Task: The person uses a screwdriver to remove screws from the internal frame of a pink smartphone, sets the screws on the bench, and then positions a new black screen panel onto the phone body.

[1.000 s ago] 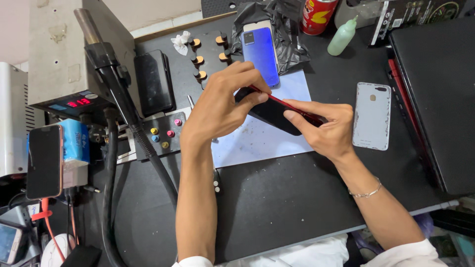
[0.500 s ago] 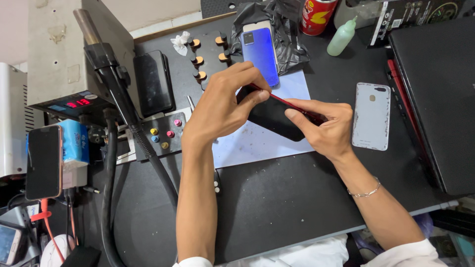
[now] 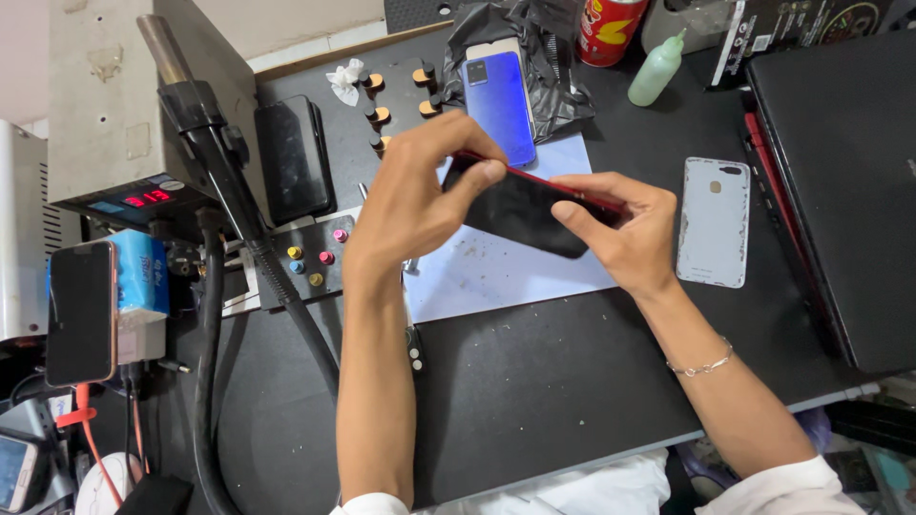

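Together my left hand (image 3: 410,205) and right hand (image 3: 625,234) clamp fingers on one glossy, red-edged black phone (image 3: 525,210). Two more flat slabs lie on the dark surface (image 3: 534,391): one blue phone (image 3: 498,107), one scuffed white back cover (image 3: 714,222).

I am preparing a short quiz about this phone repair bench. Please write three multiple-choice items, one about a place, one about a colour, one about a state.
1. Where does the white phone back cover lie?
A. between the held phone and the black laptop
B. on the blue phone
C. under the hot-air station

2. What colour is the frame edge of the held phone?
A. green
B. red
C. yellow

3. How is the held phone supported?
A. flat on the mat, untouched
B. by one hand only
C. by both hands, lifted over the pale blue sheet

Answers:
1 A, it rests on the black mat beside the laptop.
2 B, a red rim shows along its top edge.
3 C, the left hand and right hand grip its ends.
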